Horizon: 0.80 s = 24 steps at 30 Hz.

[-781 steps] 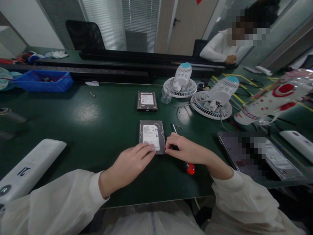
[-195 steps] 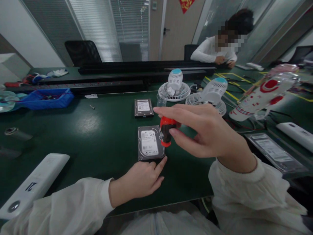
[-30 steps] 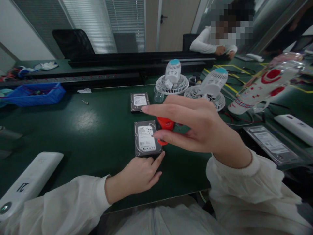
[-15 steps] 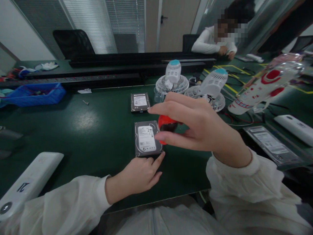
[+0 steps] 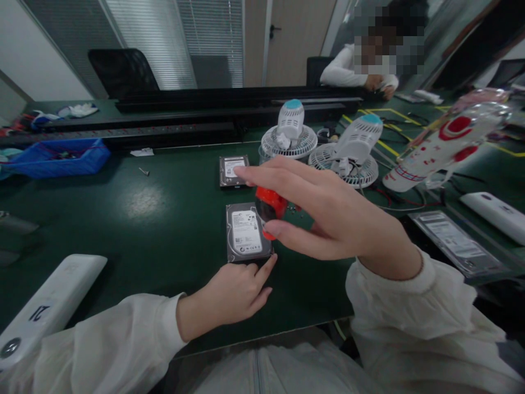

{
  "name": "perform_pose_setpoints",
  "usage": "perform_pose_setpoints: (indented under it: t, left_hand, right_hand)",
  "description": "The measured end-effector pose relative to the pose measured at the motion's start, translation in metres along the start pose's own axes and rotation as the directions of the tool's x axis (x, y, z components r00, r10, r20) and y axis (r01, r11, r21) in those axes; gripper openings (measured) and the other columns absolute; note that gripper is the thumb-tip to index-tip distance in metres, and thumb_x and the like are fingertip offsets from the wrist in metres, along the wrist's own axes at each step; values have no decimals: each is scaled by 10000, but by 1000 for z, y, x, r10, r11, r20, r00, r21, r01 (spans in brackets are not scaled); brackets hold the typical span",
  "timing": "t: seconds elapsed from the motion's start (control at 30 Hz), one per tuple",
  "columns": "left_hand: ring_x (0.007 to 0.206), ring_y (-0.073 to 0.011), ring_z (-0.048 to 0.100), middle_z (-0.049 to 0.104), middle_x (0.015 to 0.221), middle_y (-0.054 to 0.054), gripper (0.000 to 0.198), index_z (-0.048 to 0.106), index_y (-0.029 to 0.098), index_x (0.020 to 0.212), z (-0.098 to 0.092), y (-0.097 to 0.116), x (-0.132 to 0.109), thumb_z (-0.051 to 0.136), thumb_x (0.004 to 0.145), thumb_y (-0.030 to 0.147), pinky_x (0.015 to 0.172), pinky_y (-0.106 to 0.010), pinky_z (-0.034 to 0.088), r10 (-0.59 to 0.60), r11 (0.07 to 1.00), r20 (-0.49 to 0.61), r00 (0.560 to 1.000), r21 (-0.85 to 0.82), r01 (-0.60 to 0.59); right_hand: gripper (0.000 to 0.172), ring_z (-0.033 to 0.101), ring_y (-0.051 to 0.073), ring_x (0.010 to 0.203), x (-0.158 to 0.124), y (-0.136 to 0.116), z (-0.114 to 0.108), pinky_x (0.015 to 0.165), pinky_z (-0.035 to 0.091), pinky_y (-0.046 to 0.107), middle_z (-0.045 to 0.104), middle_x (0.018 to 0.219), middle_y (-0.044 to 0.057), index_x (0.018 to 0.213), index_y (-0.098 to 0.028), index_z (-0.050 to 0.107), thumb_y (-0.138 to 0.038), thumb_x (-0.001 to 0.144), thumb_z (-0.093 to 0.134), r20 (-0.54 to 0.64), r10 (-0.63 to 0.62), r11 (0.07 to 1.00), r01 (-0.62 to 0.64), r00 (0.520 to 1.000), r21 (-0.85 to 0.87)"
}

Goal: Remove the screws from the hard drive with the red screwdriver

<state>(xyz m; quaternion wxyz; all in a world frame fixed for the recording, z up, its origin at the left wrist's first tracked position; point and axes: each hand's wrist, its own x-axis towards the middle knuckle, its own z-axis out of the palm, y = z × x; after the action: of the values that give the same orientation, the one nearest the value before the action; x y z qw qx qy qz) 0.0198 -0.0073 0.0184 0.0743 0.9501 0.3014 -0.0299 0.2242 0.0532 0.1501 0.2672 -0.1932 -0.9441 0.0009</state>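
Note:
A hard drive (image 5: 247, 232) with a white label lies label up on the green table. My left hand (image 5: 233, 293) is at its near edge, index fingertip against the near right corner and the other fingers curled in; it holds the drive there. Above the drive's right side, my right hand (image 5: 324, 213) has a red-and-black screwdriver (image 5: 270, 208) between thumb and fingers. Only its thick handle shows; the shaft and tip are hidden. Small metal screws (image 5: 296, 210) show behind the handle, partly covered by my fingers. A second hard drive (image 5: 234, 171) lies farther back, partly behind my right index finger.
Two white fans (image 5: 289, 139) lie face down at the back. To the right are a patterned bottle (image 5: 426, 156), a bagged hard drive (image 5: 455, 241) and cables. A blue bin (image 5: 61, 157) and a white device (image 5: 53, 306) are at left. A person (image 5: 348, 71) sits across the table.
My right hand has shifted slightly left with the screwdriver, its handle tilting and turning. Its index finger now reaches over the farther hard drive. My left hand and the near drive stay put.

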Motion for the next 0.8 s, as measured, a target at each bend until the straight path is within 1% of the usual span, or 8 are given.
perform_pose_setpoints:
  t: [0.13,0.23,0.33,0.47,0.53,0.6,0.7,0.8]
  left_hand:
    - [837,-269,753,747,967,-141,620,332,25,1593,-1,0,0,382,1076,365,699,-385,613,-12,1000,17,1000,6,12]
    - [844,-272,756,750,983,-142,627,330,34,1596,-1,0,1,389,1076,380,710,-391,616,-23,1000,26,999,14,22]
    - [863,-282,756,748,1004,-146,632,322,34,1600,-1,0,1,386,1076,382,720,-411,622,-24,1000,31,999,14,23]
    - [857,-281,752,745,976,-144,615,341,20,1585,0,0,0,380,1077,364,709,-408,619,-13,1000,29,999,16,13]
    - [841,-277,749,746,963,-143,609,350,16,1577,0,0,-1,382,1075,358,704,-403,616,-8,1000,24,1000,16,8]
    - [836,-278,747,747,970,-145,617,338,13,1580,1,0,-1,387,1072,359,701,-408,615,-2,1000,10,1000,7,2]
    - [829,-286,744,746,975,-146,623,330,14,1583,1,0,-1,388,1070,363,689,-422,615,-2,1000,-9,1000,-5,1]
    - [818,-285,744,744,957,-146,614,341,16,1578,1,0,0,388,1071,358,689,-416,612,1,1000,-17,1000,-9,-1]
  right_hand:
    - [459,659,155,1043,-1,-3,-3,918,568,339,684,1129,57,1496,-130,442,-279,1067,371,-23,-3,999,3,1000,33]
    - [459,666,154,958,-1,-2,-1,819,570,306,684,1076,50,1433,-133,511,-398,1059,492,-65,6,1000,-7,998,-18]
    - [557,651,158,917,0,-1,0,756,563,295,663,1149,82,1420,-123,522,-523,1032,526,-21,16,998,-17,1000,-56]
    - [498,645,172,1070,0,-3,-2,888,576,339,639,1249,101,1506,-92,406,-334,1071,385,20,-8,999,7,1000,44]
    - [471,645,168,1091,-1,-4,-3,920,564,344,658,1213,85,1501,-99,406,-276,1067,373,15,-11,998,10,1000,63]
    - [442,652,162,1023,-1,-4,-2,854,555,320,673,1113,64,1450,-116,466,-344,1074,427,-18,-1,1000,1,1000,24]
    - [535,638,152,896,-1,-2,0,713,515,276,666,1062,74,1362,-101,542,-528,1042,506,-32,16,999,-17,999,-45]
    - [554,642,169,934,-1,-1,0,739,536,296,662,1160,114,1414,-75,509,-497,1056,470,-10,19,1000,-19,1000,-17]
